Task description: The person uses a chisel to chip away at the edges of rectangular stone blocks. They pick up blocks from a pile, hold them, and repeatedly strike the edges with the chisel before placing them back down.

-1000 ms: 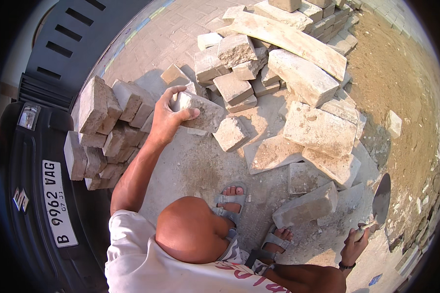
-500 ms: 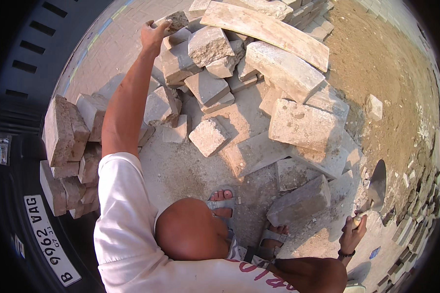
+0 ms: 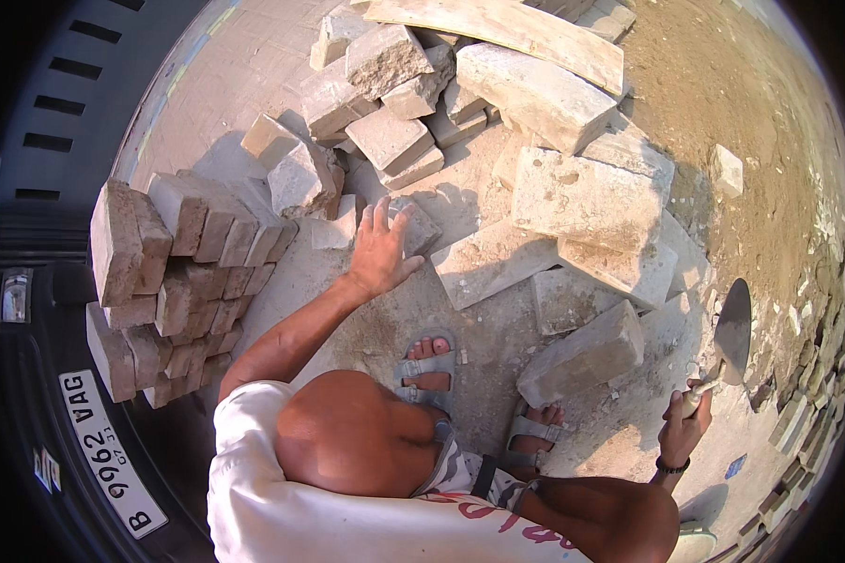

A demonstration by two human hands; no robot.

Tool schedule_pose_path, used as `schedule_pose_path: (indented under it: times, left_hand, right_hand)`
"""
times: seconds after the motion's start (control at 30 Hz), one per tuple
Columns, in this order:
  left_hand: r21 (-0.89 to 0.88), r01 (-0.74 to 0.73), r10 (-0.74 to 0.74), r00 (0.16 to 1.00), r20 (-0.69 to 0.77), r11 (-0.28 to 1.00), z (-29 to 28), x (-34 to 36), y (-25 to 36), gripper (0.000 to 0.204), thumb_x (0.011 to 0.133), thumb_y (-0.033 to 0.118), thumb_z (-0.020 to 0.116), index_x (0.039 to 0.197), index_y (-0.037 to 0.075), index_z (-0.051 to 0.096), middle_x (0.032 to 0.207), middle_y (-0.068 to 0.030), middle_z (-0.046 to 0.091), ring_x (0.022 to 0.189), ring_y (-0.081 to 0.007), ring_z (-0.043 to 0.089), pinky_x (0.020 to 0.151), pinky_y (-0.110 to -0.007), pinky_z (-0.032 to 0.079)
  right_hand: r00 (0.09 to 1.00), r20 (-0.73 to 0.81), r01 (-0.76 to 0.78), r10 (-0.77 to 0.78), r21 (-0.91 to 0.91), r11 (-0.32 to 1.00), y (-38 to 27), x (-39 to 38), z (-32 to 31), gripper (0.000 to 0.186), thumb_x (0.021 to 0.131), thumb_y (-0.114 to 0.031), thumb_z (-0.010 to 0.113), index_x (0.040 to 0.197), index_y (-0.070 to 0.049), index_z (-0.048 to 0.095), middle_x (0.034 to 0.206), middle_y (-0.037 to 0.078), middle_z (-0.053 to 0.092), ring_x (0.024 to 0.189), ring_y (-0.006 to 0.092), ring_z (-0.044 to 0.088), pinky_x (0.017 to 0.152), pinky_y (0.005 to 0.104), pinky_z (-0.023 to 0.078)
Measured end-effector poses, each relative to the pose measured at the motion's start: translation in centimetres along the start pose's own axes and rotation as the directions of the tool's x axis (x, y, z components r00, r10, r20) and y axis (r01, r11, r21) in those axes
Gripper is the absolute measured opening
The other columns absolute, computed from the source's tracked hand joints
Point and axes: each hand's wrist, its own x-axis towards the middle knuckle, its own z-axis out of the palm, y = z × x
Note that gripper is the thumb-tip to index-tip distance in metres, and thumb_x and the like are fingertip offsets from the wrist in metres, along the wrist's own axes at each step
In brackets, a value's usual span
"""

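My left hand reaches forward over the ground with its fingers spread and nothing held. Its fingertips overlap a small rough block; whether they touch it I cannot tell. Out to the right, my right hand is closed around the handle of a trowel, whose dark pointed blade faces away from me. A paving block lies tilted on the ground between my feet and the larger broken slabs.
Broken concrete blocks heap up ahead, with a wooden plank across them. Stacked pavers stand at left beside a dark vehicle. Bare soil stretches along the right, and a row of pavers edges it.
My left hand has let go of the rough chunk it held at the far left and come back toward me, to the small block. My right hand still holds the trowel.
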Motion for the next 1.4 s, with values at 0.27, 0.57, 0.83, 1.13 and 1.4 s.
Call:
schedule_pose_path:
  times: [0.27, 0.57, 0.83, 1.13, 1.4]
  left_hand:
    - [-0.001, 0.206, -0.206, 0.978, 0.014, 0.979, 3.8, 0.1, -1.9, 0.101, 0.059, 0.034, 0.086, 0.147, 0.020, 0.037, 0.142, -0.0301, 0.035, 0.127, -0.0483, 0.038, 0.107, -0.056, 0.033]
    - [-0.608, 0.252, -0.370, 0.926, -0.074, 0.753, -11.0, -0.6, -0.4, 0.085, 0.055, 0.025, 0.085, 0.131, 0.007, 0.052, 0.118, -0.0221, 0.061, 0.109, -0.0346, 0.060, 0.097, -0.042, 0.047]
    - [-0.328, 0.356, -0.472, 0.780, -0.411, 0.875, -23.2, 18.0, -7.0, 0.074, 0.064, 0.044, 0.078, 0.126, 0.006, 0.062, 0.107, -0.0199, 0.071, 0.098, -0.0338, 0.069, 0.089, -0.041, 0.051]
    - [-0.235, 0.278, -0.345, 0.882, -0.322, 0.931, -20.3, 28.1, -11.8, 0.080, 0.083, 0.061, 0.062, 0.135, 0.000, 0.057, 0.130, -0.0258, 0.060, 0.128, -0.0413, 0.052, 0.105, -0.049, 0.042]
    - [-0.227, -0.505, 0.461, 0.860, -0.221, 0.833, -10.1, 12.4, 6.8, 0.095, 0.081, 0.047, 0.077, 0.151, 0.005, 0.029, 0.153, -0.0270, 0.028, 0.144, -0.0409, 0.027, 0.118, -0.047, 0.026]
  right_hand:
    - [0.998, -0.009, -0.065, 0.066, 0.049, 0.997, 2.0, -0.5, -0.4, 0.024, 0.091, -0.014, 0.063, 0.110, -0.002, 0.055, 0.066, 0.005, 0.056, 0.054, 0.0124, 0.054, 0.049, 0.0277, 0.041]
    - [0.996, -0.080, -0.041, 0.032, -0.117, 0.992, 1.7, -1.2, -2.0, 0.027, 0.090, -0.020, 0.062, 0.109, -0.001, 0.055, 0.063, 0.007, 0.055, 0.052, 0.0176, 0.056, 0.049, 0.0319, 0.043]
    - [0.998, -0.042, 0.027, -0.036, -0.211, 0.977, 1.9, -1.1, -2.0, 0.029, 0.091, -0.021, 0.063, 0.110, 0.000, 0.056, 0.071, 0.011, 0.058, 0.059, 0.0220, 0.059, 0.057, 0.0359, 0.046]
    - [0.990, -0.069, -0.131, 0.123, -0.123, 0.984, 1.0, -2.1, -2.4, 0.025, 0.088, -0.012, 0.065, 0.108, 0.000, 0.058, 0.071, 0.010, 0.058, 0.061, 0.0213, 0.058, 0.061, 0.0355, 0.045]
    - [0.996, -0.063, -0.081, 0.070, -0.193, 0.978, 2.5, -2.3, -2.8, 0.026, 0.087, -0.018, 0.068, 0.105, -0.002, 0.058, 0.075, 0.015, 0.061, 0.067, 0.0308, 0.061, 0.065, 0.0401, 0.047]
